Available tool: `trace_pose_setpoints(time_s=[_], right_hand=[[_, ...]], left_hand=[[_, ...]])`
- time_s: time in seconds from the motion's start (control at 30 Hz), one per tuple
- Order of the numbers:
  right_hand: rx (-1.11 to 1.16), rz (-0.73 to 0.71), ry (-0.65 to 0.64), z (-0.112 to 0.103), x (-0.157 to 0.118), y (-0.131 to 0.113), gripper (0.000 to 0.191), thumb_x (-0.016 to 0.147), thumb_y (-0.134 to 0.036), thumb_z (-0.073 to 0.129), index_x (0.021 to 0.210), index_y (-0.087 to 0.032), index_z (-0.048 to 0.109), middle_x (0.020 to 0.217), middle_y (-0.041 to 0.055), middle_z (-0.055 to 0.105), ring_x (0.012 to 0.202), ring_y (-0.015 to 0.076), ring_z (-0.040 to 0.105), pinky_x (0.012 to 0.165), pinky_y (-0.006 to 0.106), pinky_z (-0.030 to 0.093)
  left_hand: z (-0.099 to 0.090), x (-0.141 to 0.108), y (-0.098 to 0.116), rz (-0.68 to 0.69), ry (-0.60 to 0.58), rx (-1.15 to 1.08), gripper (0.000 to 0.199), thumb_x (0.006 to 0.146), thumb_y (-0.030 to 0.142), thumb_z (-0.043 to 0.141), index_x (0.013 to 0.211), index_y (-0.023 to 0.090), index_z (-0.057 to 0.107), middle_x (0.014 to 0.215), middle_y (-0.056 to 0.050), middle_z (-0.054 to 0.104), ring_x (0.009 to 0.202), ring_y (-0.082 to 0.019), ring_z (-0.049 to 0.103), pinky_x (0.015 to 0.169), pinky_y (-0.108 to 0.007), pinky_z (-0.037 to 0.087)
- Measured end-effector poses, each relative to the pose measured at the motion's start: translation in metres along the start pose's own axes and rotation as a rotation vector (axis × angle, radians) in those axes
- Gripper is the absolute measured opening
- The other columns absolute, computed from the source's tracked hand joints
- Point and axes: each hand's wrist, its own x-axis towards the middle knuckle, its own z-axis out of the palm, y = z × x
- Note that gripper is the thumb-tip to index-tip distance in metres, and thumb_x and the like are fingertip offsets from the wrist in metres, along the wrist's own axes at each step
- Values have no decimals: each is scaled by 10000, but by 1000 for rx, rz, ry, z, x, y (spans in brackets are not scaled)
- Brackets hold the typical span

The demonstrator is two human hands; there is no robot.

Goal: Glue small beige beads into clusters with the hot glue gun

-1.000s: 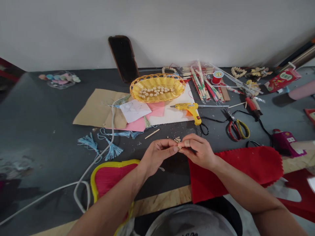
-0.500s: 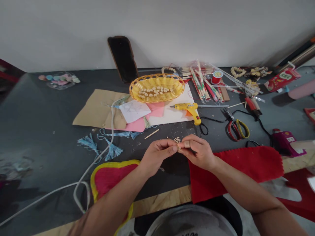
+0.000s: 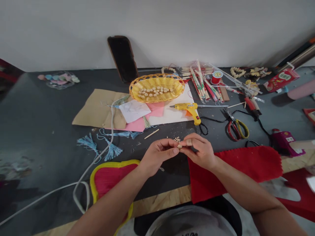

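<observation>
One dark table point(image 3: 36, 141) spreads right across, and there, to the near right of the yellow basket point(image 3: 176, 86), one red cloth point(image 3: 246, 162) shows off its zigzag edge. The basket itself, just the one, carries well over a dozen pale clusters point(image 3: 157, 90), too small for an exact count! One brown paper sheet point(image 3: 95, 109) lies to its near left. Two hands meet in front of the basket, left hand point(image 3: 158, 154) and right hand point(image 3: 200, 152) face to face. One phone point(image 3: 123, 59) leans at its back left; one glue gun point(image 3: 188, 107) rests at its near right, one pair of scissors point(image 3: 232, 118) farther right. In front, one short stick point(image 3: 152, 134), then one pile of beads point(image 3: 176, 139), too tiny to count. And the smallest, on the basket's near side: one little piece point(image 3: 179, 146), cream-coloured, roundish, knobbly! Right thumb and forefinger pinch it; the left fingertips are right beside it, though whether they're gripping it, nobody can tell.
</observation>
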Motion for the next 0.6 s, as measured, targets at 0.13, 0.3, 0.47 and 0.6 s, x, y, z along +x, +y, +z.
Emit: trace_pose_setpoints(time_s=[0.13,0.3,0.47,0.6], right_hand=[[6,8,-10,0,0,2,97,852,-206,684,942,-174,667,829,66,682,766,144,676,682,242,595],[18,-29,-25,1,-2,5,129,861,-201,675,988,-178,680,862,77,682,766,142,676,684,249,595],[6,-24,-31,2,-2,5,103,870,-200,662,967,-173,686,845,75,685,756,140,673,681,247,594],[-13,-34,-46,3,-3,6,117,866,-188,665,980,-174,686,848,74,691,755,140,675,685,247,594]], left_hand=[[1,0,1,-20,15,7,178,649,280,842,735,155,748,690,6,678,635,-76,546,648,-194,408],[1,0,2,-20,18,41,180,667,292,826,738,148,746,667,10,658,614,-72,519,632,-195,398],[0,0,0,-29,28,52,178,651,264,832,763,155,746,713,4,679,639,-78,540,652,-200,410],[-1,0,-1,-34,44,65,165,658,257,825,763,157,746,699,6,672,631,-76,535,646,-199,410]])
